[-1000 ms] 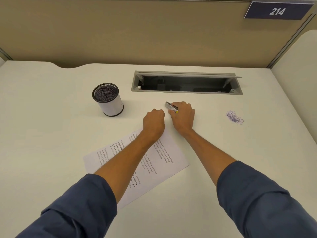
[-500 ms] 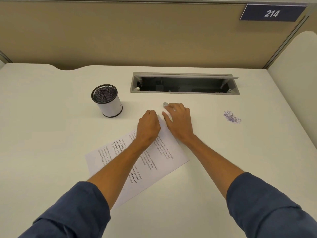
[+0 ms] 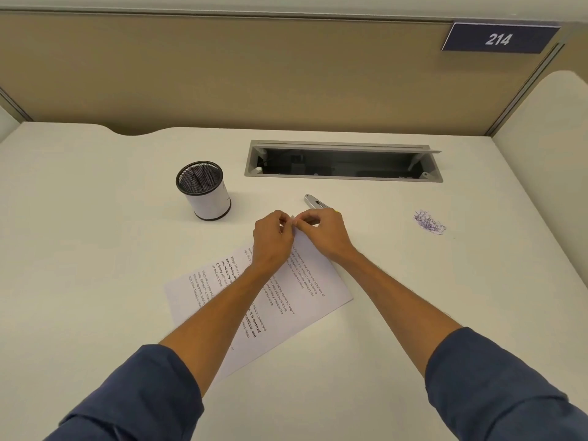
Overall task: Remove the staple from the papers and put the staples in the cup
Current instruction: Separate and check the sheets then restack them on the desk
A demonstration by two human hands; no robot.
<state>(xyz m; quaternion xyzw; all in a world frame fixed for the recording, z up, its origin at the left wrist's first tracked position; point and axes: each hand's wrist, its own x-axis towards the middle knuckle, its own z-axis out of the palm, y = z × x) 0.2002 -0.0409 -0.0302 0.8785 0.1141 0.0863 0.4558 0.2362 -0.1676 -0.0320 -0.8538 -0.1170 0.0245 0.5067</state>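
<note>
Papers (image 3: 305, 275) lie angled on the bench (image 3: 95, 249); left hand (image 3: 272, 237) and right hand (image 3: 321, 232) pinch their top corner, likely picking out the staple.

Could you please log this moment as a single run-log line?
left hand: pinching papers corner | right hand: pinching same corner | staple remover: on desk, untouched | cup: upright, left of hands

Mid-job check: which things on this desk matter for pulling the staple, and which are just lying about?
In use:
- white printed papers
- black mesh cup with white wrap
- silver metal tool lying behind the hands
- left hand, right hand, pinching the papers' top corner

Lying about:
- purple scribble patch
- grey cable tray
</note>
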